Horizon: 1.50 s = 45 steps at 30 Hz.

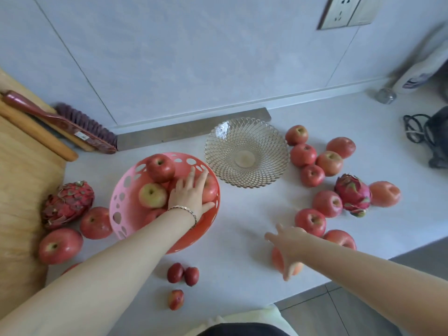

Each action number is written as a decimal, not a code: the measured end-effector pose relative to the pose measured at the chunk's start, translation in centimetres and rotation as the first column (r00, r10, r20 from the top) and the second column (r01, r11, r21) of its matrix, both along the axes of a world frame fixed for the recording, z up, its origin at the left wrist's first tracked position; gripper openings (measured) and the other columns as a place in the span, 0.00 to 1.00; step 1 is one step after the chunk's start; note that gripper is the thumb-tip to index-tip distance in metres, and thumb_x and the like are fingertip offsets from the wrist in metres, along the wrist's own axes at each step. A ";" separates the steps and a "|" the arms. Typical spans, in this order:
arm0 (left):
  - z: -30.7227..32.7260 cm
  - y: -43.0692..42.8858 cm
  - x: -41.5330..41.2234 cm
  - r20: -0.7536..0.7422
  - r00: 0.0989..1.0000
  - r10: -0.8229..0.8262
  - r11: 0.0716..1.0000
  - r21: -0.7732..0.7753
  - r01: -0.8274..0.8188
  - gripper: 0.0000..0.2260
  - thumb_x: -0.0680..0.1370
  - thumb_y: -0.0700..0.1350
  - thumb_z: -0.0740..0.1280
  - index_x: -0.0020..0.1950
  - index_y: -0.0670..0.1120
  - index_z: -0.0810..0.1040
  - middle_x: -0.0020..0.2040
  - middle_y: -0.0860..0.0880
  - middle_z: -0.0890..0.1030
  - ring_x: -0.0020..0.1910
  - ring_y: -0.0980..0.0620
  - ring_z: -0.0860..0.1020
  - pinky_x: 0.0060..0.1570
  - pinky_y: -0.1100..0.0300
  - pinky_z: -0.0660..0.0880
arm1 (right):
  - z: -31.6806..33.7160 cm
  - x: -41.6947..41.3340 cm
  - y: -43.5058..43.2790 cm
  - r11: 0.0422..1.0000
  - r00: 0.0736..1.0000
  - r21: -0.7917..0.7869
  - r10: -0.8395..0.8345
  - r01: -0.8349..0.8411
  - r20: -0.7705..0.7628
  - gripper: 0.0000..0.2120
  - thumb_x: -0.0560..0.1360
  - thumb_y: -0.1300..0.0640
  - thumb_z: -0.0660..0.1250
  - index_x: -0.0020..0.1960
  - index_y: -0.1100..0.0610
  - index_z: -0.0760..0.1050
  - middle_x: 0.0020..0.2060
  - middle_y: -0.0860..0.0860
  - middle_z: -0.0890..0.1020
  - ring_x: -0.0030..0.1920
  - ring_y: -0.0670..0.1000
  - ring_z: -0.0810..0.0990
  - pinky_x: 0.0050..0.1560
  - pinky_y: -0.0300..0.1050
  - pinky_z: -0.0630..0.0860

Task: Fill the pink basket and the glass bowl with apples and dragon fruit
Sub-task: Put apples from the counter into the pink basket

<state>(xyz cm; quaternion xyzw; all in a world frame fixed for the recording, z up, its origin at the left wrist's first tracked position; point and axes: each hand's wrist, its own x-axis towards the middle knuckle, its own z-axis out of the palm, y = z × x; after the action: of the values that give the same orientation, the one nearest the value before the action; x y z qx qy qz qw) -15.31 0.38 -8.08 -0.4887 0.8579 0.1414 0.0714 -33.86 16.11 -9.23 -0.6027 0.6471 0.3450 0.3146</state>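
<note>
The pink basket point(126, 190) sits left of centre and holds several apples, among them a red one point(160, 167) and a yellow-green one point(152, 195). My left hand point(190, 194) is inside the basket, palm and thumb wrapped over a red apple point(211, 190) at its right side. The glass bowl point(247, 152) stands empty behind it. My right hand point(287, 243) hovers with fingers spread over an apple point(277, 259) near the front edge. One dragon fruit point(66, 203) lies left of the basket, another point(352, 194) among loose apples point(310, 221) on the right.
Two apples point(60, 246) lie left of the basket, by a wooden board point(21, 180) with a brush point(80, 127). Three small red fruits point(183, 275) sit at the front. A dark cable and device point(434, 137) and a bottle point(417, 73) occupy the far right. The counter edge runs along the lower right.
</note>
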 end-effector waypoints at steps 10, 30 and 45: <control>2.4 3.1 3.5 -0.470 0.877 0.098 0.995 0.065 -0.077 0.34 0.71 0.45 0.70 0.73 0.42 0.57 0.73 0.38 0.55 0.73 0.41 0.56 0.72 0.54 0.54 | 1.5 0.3 -2.5 0.875 0.863 -0.275 -0.257 0.399 0.435 0.31 0.60 0.50 0.75 0.61 0.44 0.68 0.52 0.50 0.71 0.52 0.53 0.76 0.52 0.43 0.74; 3.5 -4.6 6.5 -0.667 0.433 0.606 0.796 0.504 -0.336 0.15 0.73 0.46 0.69 0.58 0.55 0.73 0.58 0.47 0.78 0.54 0.51 0.77 0.61 0.53 0.73 | 5.5 9.9 -19.0 0.638 0.698 -0.509 -0.063 0.578 0.714 0.35 0.65 0.50 0.74 0.69 0.49 0.64 0.60 0.52 0.68 0.59 0.52 0.73 0.58 0.42 0.71; -0.4 -10.0 7.4 -0.383 0.890 0.249 0.968 0.127 -0.216 0.25 0.65 0.44 0.72 0.61 0.52 0.73 0.61 0.49 0.70 0.54 0.41 0.72 0.54 0.54 0.69 | 1.7 11.7 -20.7 0.678 0.920 -0.658 -0.072 0.328 0.385 0.35 0.67 0.50 0.68 0.71 0.52 0.60 0.63 0.56 0.65 0.62 0.59 0.65 0.63 0.50 0.66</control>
<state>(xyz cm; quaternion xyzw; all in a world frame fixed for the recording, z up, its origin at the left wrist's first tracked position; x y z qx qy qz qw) -7.88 -9.57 -8.47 -0.5458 0.7835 0.2793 -0.1010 -22.19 -4.56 -7.56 -0.6499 0.7305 -0.0738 0.1965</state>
